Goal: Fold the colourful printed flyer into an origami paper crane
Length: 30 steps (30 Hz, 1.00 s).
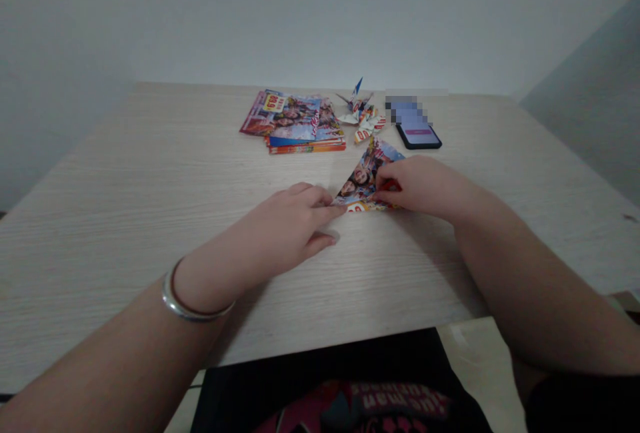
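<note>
A colourful printed paper (pixel 363 173), folded into a triangle, lies on the table in front of me with its long edge towards me. My left hand (pixel 300 220) rests at its left corner; the fingers are stretched out, the index tip touches the corner and the thumb is apart below. On the paper's right side, my right hand (pixel 415 183) has thumb and fingertips closed in a pinch at the fold. Something red shows between those fingers, too small to make out. The paper's right corner is hidden behind this hand.
Beyond the left hand lies a stack of printed leaflets (pixel 295 120). Folded paper cranes (pixel 363 113) stand beside it, behind the triangle. A smartphone (pixel 417 126) with a lit screen lies at the back right. The pale wooden table (pixel 150 173) meets a wall.
</note>
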Each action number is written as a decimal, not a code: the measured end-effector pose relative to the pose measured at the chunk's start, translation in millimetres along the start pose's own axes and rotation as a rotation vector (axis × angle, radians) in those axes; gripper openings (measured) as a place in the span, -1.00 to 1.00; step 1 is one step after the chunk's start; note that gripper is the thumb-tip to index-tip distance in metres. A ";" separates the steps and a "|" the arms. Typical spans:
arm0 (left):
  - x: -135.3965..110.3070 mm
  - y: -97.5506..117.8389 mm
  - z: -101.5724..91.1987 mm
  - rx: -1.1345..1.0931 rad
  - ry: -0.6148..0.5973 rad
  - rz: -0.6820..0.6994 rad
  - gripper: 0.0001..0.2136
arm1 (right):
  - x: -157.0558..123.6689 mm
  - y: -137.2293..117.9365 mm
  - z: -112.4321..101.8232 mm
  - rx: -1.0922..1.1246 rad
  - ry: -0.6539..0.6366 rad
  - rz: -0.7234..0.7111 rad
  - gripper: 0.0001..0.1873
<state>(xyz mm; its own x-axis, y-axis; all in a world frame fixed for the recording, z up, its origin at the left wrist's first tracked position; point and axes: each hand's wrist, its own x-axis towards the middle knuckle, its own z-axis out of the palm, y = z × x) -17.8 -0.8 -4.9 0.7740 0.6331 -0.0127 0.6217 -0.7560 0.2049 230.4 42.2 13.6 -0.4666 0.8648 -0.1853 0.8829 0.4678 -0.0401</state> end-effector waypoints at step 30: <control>-2.5 -9.0 11.1 0.002 0.019 0.031 -0.56 | 18.7 -5.1 20.2 0.083 0.178 -0.317 -0.76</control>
<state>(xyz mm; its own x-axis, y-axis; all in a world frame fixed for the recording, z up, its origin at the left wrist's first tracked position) -23.9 2.6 -17.6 0.7903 0.6126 0.0119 0.5980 -0.7753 0.2033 218.2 52.3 -9.4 -0.7129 0.7009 0.0225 0.6909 0.7074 -0.1493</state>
